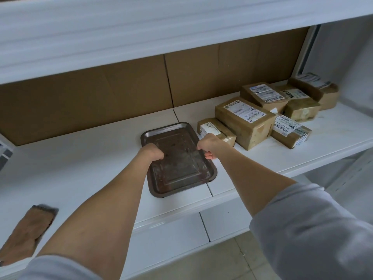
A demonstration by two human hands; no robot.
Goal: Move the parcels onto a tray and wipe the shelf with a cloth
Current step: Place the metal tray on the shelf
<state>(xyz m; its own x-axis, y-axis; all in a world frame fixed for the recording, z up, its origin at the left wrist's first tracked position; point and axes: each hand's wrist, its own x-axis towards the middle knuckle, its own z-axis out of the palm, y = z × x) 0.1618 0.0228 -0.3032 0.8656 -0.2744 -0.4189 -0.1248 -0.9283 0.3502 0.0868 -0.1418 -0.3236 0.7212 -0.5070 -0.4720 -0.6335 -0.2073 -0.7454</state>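
1. Head view: a long white shelf (80, 158) runs from left to right.
2. A flat dark metal tray (177, 176) with a raised rim is on the shelf, close to the front edge. Nothing is in it. I cannot tell if it is lifted a little.
3. The left hand (152, 152) is on the tray's left rim. Its fingers are curled tight over the rim and grip it.
4. The right hand (209, 145) is on the tray's right rim. Its fingers curl over the top and the thumb is under, so it grips the rim too.
5. Both arms are bare up to loose grey sleeves (312, 229).
6. Six brown paper-wrapped parcels (244, 120) with white labels sit in a bunch on the right part of the shelf.
7. The small brown parcel (217, 129) is just beside the tray and right behind the right hand.
8. A big one stands next to it, and a flat one (290, 132) lies to its right.
9. Three more parcels (302, 107) are packed close behind them, near the right wall.
10. A brown fuzzy cloth (28, 233) lies flat on the shelf at the far left front, well apart from the tray.
11. Brown cardboard sheets (101, 98) line the back of the shelf.
12. Another white shelf board (141, 27) hangs above.
13. A pale tiled floor (222, 259) shows below.
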